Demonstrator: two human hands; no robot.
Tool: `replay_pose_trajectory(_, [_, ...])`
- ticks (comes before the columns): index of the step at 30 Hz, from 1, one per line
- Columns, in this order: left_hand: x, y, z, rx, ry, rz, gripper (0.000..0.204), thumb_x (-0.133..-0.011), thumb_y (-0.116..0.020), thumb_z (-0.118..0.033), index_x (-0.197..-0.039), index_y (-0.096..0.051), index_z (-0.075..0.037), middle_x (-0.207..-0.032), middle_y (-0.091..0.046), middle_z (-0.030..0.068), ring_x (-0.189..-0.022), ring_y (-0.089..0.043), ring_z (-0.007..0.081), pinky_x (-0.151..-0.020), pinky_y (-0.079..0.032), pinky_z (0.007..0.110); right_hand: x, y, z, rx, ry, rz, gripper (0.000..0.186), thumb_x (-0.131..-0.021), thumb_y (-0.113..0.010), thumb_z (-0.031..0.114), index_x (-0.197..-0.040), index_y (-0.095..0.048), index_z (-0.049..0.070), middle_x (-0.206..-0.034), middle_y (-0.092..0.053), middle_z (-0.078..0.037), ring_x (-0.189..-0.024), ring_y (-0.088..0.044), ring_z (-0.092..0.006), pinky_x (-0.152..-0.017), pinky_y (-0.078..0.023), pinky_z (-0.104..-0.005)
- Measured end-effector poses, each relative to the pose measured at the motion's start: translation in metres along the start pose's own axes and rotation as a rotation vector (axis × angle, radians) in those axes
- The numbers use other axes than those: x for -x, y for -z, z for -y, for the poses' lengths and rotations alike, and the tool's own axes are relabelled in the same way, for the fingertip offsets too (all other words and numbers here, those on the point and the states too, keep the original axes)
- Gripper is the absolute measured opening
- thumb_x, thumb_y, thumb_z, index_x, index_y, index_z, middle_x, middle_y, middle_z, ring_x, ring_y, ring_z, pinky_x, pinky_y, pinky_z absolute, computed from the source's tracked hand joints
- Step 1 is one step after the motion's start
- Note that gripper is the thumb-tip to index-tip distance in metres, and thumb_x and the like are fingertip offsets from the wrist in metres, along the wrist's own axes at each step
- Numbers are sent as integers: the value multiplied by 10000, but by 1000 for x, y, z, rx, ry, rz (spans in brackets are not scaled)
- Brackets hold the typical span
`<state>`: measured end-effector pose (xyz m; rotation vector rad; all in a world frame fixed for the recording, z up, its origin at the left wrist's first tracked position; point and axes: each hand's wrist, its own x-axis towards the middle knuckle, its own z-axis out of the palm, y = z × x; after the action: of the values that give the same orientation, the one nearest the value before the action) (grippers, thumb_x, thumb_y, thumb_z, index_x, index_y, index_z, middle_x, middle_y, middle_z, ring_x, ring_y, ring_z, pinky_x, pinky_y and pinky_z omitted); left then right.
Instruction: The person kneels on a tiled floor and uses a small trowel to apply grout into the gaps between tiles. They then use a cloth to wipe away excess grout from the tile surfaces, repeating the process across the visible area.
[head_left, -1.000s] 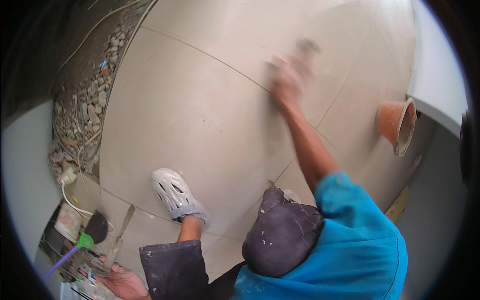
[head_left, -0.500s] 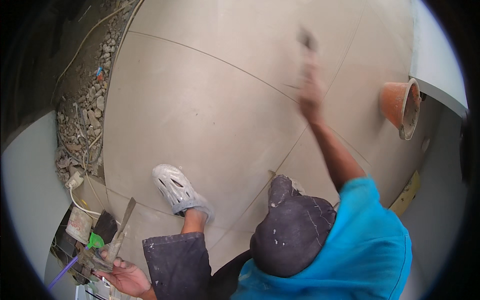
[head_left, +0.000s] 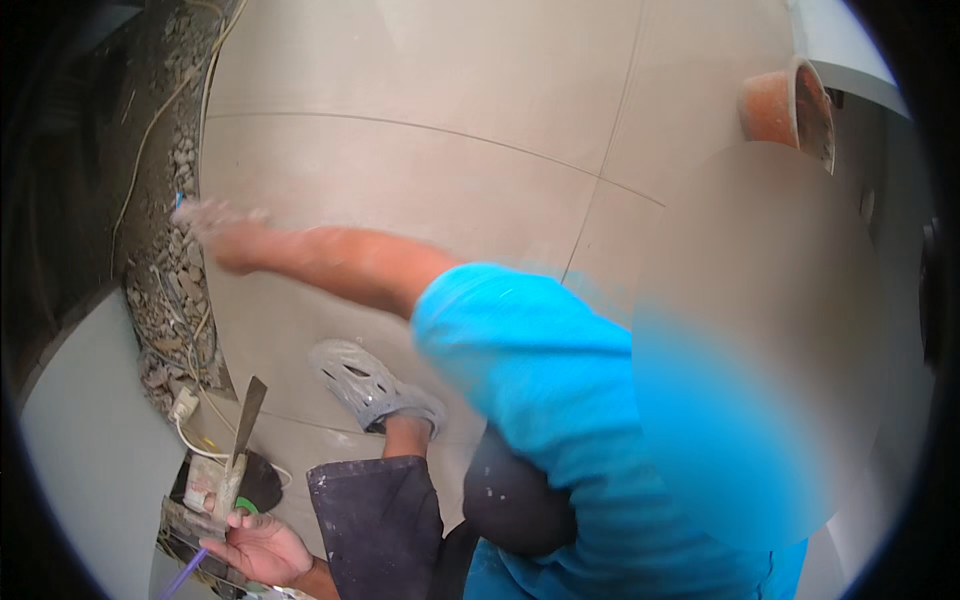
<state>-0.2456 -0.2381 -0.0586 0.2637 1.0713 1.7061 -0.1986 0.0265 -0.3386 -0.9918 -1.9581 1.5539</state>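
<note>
Edging the tiles [head_left: 420,190] lies rubble [head_left: 188,268]; opposite sits an orange bucket [head_left: 770,106].

Narrow-bladed tool [head_left: 241,452] in the left fingers [head_left: 233,556], right hand [head_left: 225,232] (a blur) near the rubble [head_left: 187,265].

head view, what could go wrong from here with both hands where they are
The bladed tool by the left hand looks close to the white cord and might snag or nick it. The right hand, blurred, appears over the edge of the stones and might scrape its skin there or brush grit onto the floor tiles.
</note>
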Motion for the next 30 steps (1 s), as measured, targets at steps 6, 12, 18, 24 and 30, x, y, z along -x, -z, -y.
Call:
replay_pose_trajectory(6, [-1,27,-24,-42,5,44,551,-1048,-379,-336,-1440,-268,35,-1430,-405,203,-1038,-605,346,-896,-567,422,28,80,75,-209,307,-348,719,-759,-433,-99,-1443,-400,118,-1383,-491,-173,-1234,-497,-349,-1010,-442,-421])
replay_pose_trajectory(12, [-18,84,-42,67,18,59,563,-1014,-433,-426,-1362,-426,16,-1294,-549,215,-1191,-547,330,-957,-513,411,206,284,-43,402,75,-916,626,-780,-369,-152,-1321,-580,82,-1220,-616,-140,-878,-667,-209,-701,-574,-303])
replay_pose_trajectory(18, [-130,63,-29,81,167,188,627,-983,-465,-504,-1278,-545,44,-1264,-599,206,-1209,-559,302,-946,-467,363,366,379,-178,904,-1003,-993,505,-869,-515,55,-1373,-503,59,-1270,-564,-220,-1201,-499,-354,-995,-429,-464])
replay_pose_trajectory(24, [-225,-17,23,30,-45,114,536,-1018,-432,-434,-1362,-455,-24,-1169,-657,184,-875,-708,330,-751,-624,390,140,214,-168,936,-324,-712,687,-792,-537,78,-1456,-361,68,-1463,-370,-201,-1315,-412,-359,-981,-447,-450])
replay_pose_trajectory(30, [-251,-71,58,159,3,327,516,-1028,-405,-418,-1351,-458,-18,-1163,-658,195,-916,-701,363,-757,-627,411,55,-22,-28,535,-275,-117,608,-844,-504,28,-1435,-440,152,-1499,-390,-158,-1292,-467,-317,-933,-446,-467])
